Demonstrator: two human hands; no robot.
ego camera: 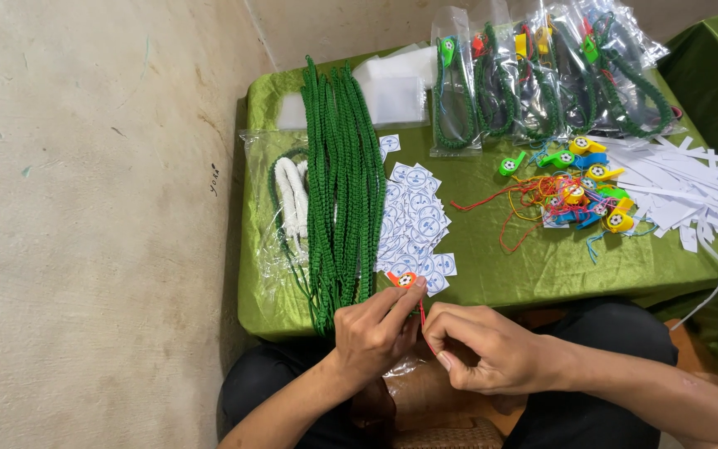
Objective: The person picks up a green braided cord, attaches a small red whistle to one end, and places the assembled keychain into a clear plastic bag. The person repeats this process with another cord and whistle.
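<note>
My left hand [373, 333] pinches an orange whistle [404, 280] at the near edge of the green-covered table [500, 266]. A thin red string [423, 320] runs from the whistle down to my right hand [479, 347], whose fingers are closed on it. A bundle of green braided cords [341, 191] hangs over the table edge just left of my hands. Beside the cords lies a spread of small white round-printed stickers [415, 220].
A pile of coloured whistles with strings [583, 195] lies at the right, next to white paper strips [683, 187]. Clear bags holding green cords and whistles [533, 75] line the far edge. White cords in plastic [291, 195] lie at the left. A concrete floor [85, 224] lies beyond the table.
</note>
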